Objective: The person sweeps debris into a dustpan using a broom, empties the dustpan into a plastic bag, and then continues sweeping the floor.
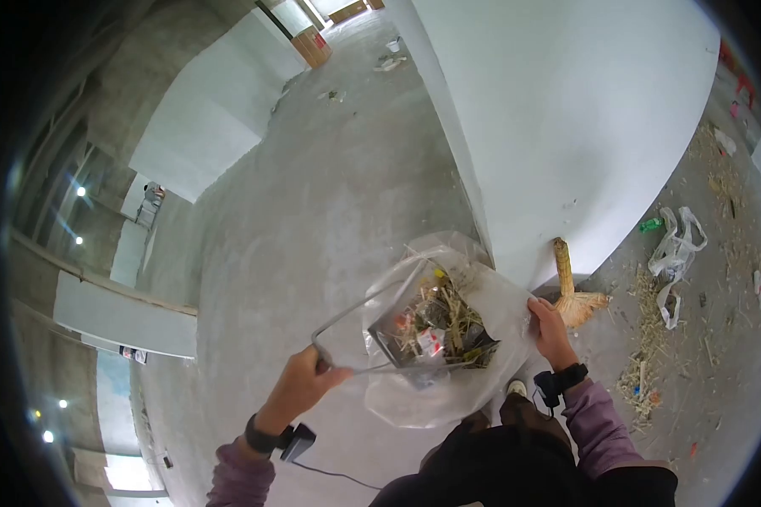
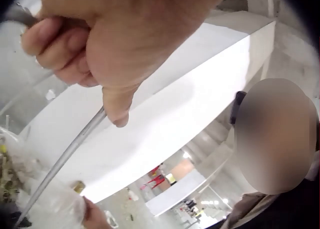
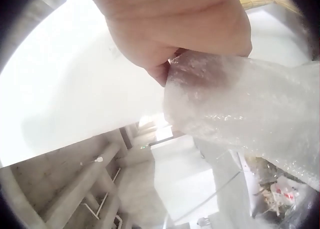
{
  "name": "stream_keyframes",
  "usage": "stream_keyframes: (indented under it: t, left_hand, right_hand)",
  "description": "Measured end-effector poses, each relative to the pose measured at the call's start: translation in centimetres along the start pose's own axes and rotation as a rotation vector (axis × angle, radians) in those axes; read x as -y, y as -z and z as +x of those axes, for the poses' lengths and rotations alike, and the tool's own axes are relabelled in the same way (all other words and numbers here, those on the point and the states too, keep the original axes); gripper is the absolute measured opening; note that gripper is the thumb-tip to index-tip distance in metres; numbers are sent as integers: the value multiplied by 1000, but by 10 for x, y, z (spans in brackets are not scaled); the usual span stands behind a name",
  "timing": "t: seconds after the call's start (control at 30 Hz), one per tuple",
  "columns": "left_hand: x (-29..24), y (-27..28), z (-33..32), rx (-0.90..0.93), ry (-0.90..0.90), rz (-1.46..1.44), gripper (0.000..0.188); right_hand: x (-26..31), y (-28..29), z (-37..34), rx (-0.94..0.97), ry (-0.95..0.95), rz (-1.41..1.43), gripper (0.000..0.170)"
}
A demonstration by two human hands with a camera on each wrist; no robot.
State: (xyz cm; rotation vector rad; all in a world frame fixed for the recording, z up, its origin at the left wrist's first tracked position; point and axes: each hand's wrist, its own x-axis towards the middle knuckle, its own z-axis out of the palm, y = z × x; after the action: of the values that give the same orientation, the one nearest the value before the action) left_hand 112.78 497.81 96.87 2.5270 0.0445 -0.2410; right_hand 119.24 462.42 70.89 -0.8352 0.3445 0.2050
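Note:
In the head view my left hand (image 1: 303, 387) grips the bent metal handle (image 1: 355, 306) of a dustpan (image 1: 382, 342). The left wrist view shows its fingers curled round the rod, thumb along it. Straw, scraps and a red-and-white wrapper (image 1: 431, 341) fill the pan, which is tilted at the mouth of a clear plastic bag (image 1: 414, 407). My right hand (image 1: 551, 331) pinches the bag's right edge, and in the right wrist view the film hangs from its fingers. Part of the pan is hidden within the bag.
A straw broom (image 1: 566, 283) leans against the white curved wall (image 1: 558, 118) just beyond my right hand. Straw and litter (image 1: 647, 372) lie on the floor at right, near a white plastic bag (image 1: 676, 245) and a green bottle (image 1: 650, 225). A cardboard box (image 1: 312, 47) stands far off.

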Motion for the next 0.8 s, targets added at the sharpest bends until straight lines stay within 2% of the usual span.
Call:
stream_keyframes:
  t: [0.13,0.23,0.33,0.43,0.5,0.6,0.63,0.73,0.77,0.8]
  left_hand:
    - [18,-24,26,-68,60,-76,37]
    - [21,-16,34,-120,63,-51,36]
    - [16,-9,35,-184,101,-155,38]
    - [-3,5,11,-237,45,-107,36]
    - [-6,16,-12,-262,-9,-61,33]
    - [11,5,-22,-70,99,-83,31]
    - [26,-8,-20,-42,95,-82,32]
    - [29,-33,-17,-1,68,-67,28]
    - [35,-37,-15,3,22,-45,33]
    - [35,-41,-15,0,27,-97,33]
  right_hand:
    - [-9,13,3,-2,-36,-17,11]
    - [-11,17,-5,-54,-14,-87,12]
    - [-10,7,-7,-197,-29,4,14]
    - [-7,9,-10,-141,24,-14,14]
    - [-1,1,-13,-129,21,69,12]
    - [-5,1,-12,-51,21,41,11]
    - [-5,2,-9,-10,23,0,12]
    - [-7,-4,-3,31,-134,-132,17]
    - [-8,-1,-4,129,-176,-133,25]
    - [-8,-2,-4,132,-204,-201,26]
